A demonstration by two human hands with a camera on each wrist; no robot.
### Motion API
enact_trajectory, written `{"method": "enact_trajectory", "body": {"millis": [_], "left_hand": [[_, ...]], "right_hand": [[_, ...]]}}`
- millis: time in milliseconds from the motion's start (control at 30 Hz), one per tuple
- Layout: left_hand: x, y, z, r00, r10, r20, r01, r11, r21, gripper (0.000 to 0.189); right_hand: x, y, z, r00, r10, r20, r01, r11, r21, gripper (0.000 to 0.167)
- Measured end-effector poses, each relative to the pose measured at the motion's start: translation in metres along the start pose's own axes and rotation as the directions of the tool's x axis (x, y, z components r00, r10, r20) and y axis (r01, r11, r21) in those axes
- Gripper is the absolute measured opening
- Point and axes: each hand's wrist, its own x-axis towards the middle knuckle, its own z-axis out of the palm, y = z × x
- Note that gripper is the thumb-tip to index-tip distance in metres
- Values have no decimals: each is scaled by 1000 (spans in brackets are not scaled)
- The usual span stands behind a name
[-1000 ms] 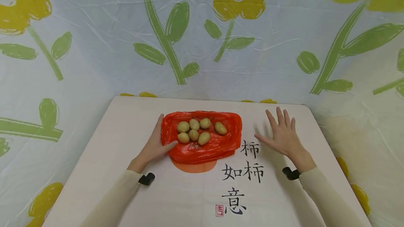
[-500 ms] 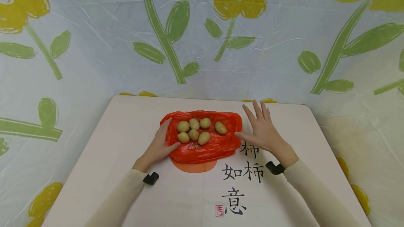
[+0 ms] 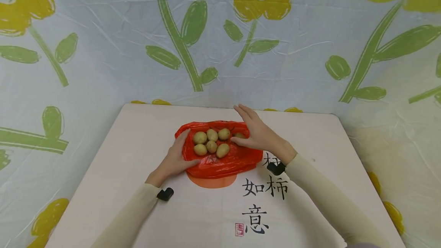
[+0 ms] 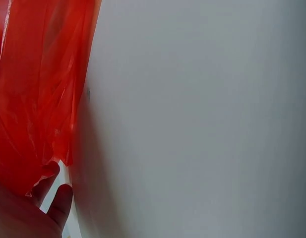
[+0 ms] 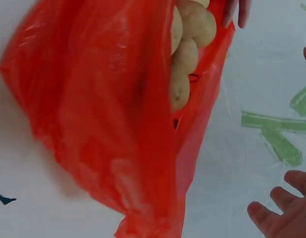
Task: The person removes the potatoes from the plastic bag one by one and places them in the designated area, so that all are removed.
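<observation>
A red plastic bag [image 3: 213,170] lies on the table with its top spread wide, and several potatoes [image 3: 211,147] sit in it. My left hand [image 3: 174,158] is at the bag's left side, fingers over the left rim and thumb along the near side. In the left wrist view, its fingertips [image 4: 62,201] show beside the red film [image 4: 38,94]. My right hand [image 3: 260,133] hovers over the bag's right part, fingers extended and thumb apart, partly hiding the rightmost potato [image 3: 239,136]. The right wrist view shows its fingers [image 5: 286,208] away from the bag, holding nothing.
The pale table top [image 3: 120,156] bears black Chinese characters [image 3: 255,219], a small red seal print [image 3: 239,229] and an orange printed shape [image 3: 213,183] partly under the bag. Behind the table hangs a flower-patterned cloth [image 3: 293,68].
My right hand has moved left from beside the bag to above its right part. The left hand has shifted slightly right over the rim. The bag and potatoes look unmoved.
</observation>
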Motion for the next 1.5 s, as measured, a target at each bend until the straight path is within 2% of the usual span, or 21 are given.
{"method": "enact_trajectory", "body": {"millis": [167,467,700,900,967,1200,1367,1500], "left_hand": [[0,2,0,999,-34,-7,34,999,-16,116],[-1,5,5,998,-65,10,65,998,12,125],[-3,7,4,999,-42,12,41,999,28,127],[-2,7,3,999,-29,14,28,998,47,129],[-2,6,3,1000,-19,16,18,999,42,129],[-8,1,3,998,-25,55,29,996,-79,130],[-5,1,2,997,-27,69,32,997,-66,130],[0,1,0,997,-44,68,47,998,-46,132]], "right_hand": [[16,0,6,999,20,44,-24,996,83,101],[36,1,24,995,13,103,-28,989,146,92],[52,-5,45,983,-19,184,-12,986,167,86],[62,-7,60,973,-58,222,19,985,171,77],[64,-9,64,970,-69,234,25,982,187,76],[63,-14,76,945,-108,308,33,970,241,69],[60,-11,79,932,-150,330,75,970,231,53],[61,-8,82,928,-170,332,119,979,168,46]]}}
